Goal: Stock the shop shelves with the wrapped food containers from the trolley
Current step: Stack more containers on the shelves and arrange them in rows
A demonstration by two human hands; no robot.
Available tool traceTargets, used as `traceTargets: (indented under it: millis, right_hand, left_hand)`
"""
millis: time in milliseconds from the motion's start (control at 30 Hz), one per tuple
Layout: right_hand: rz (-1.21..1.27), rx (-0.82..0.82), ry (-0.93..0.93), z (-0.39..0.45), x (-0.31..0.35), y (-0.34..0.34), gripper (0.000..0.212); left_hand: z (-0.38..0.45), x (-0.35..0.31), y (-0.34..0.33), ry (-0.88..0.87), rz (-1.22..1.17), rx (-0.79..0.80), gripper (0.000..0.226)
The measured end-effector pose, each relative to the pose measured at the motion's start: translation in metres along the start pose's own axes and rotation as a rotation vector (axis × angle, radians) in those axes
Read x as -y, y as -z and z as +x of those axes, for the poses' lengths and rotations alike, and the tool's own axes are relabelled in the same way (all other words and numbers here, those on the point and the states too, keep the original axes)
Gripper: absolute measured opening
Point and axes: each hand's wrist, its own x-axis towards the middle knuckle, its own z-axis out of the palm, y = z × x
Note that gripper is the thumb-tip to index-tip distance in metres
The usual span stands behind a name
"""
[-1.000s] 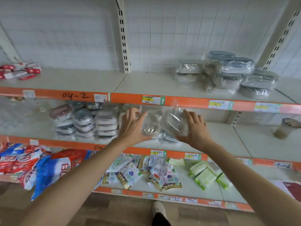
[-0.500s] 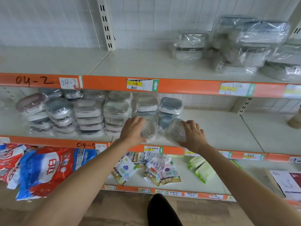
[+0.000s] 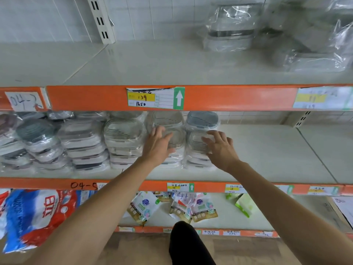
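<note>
Placing step: my left hand point(image 3: 159, 145) and right hand point(image 3: 219, 148), fingers spread, press two wrapped containers point(image 3: 196, 142) onto middle-shelf point(image 3: 267, 159) stacks at 12 o'clock. Next, I judge: let go, fetch more from the trolley.

White tiled wall point(image 3: 57, 18) behind orange-edged shelving point(image 3: 229, 97), wooden floor point(image 3: 133, 249).

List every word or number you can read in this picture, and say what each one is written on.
"04-2": white paper tag, upper shelf edge.
"139" and "1650": price label with white arrow on green.
"04-5": handwritten on middle shelf edge.
Other price labels, pouches and the red-and-blue bag: too blurred to read.
</note>
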Motion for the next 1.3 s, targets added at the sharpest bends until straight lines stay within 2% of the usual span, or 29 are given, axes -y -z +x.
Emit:
traceTargets:
  millis: [100,167,267,367,500,567,700,933,1167,1300]
  right_hand:
    - [0.002,-0.099,-0.011,-0.010,0.011,-0.012,0.054]
    - [-0.009,-0.078,-0.032,-0.017,0.016,-0.021,0.058]
    - [-0.034,0.032,0.000,-0.025,0.020,-0.013,0.070]
    - [-0.083,0.160,0.059,-0.028,0.014,0.014,0.069]
    - [-0.033,0.149,0.068,-0.048,0.027,0.054,0.059]
    - [-0.034,0.174,0.097,-0.067,0.038,0.071,0.053]
    - [-0.023,0.168,0.119,-0.099,0.056,0.116,0.044]
    - [-0.028,0.003,0.126,-0.135,0.077,0.215,0.041]
    - [-0.052,-0.164,0.085,-0.128,0.070,0.274,0.041]
    - [-0.055,-0.180,0.046,-0.095,0.054,0.282,0.041]
  left_hand:
    - [-0.013,-0.004,-0.009,0.000,0.050,-0.076,0.062]
    - [-0.024,-0.008,-0.020,-0.002,0.068,-0.107,0.062]
    - [-0.035,-0.009,-0.020,-0.009,0.104,0.020,0.072]
    - [-0.036,-0.006,0.003,-0.031,0.083,0.160,0.074]
    - [-0.051,-0.010,0.046,-0.045,0.079,0.170,0.046]
    - [-0.069,-0.013,0.066,-0.010,0.047,0.227,0.035]
    - [-0.105,-0.022,0.106,0.008,0.065,0.278,0.026]
    - [-0.142,-0.049,0.197,-0.046,-0.001,0.052,0.018]
    - [-0.116,-0.059,0.255,0.004,-0.262,-0.254,0.013]
    - [-0.075,-0.068,0.261,-0.011,-0.338,-0.271,0.013]
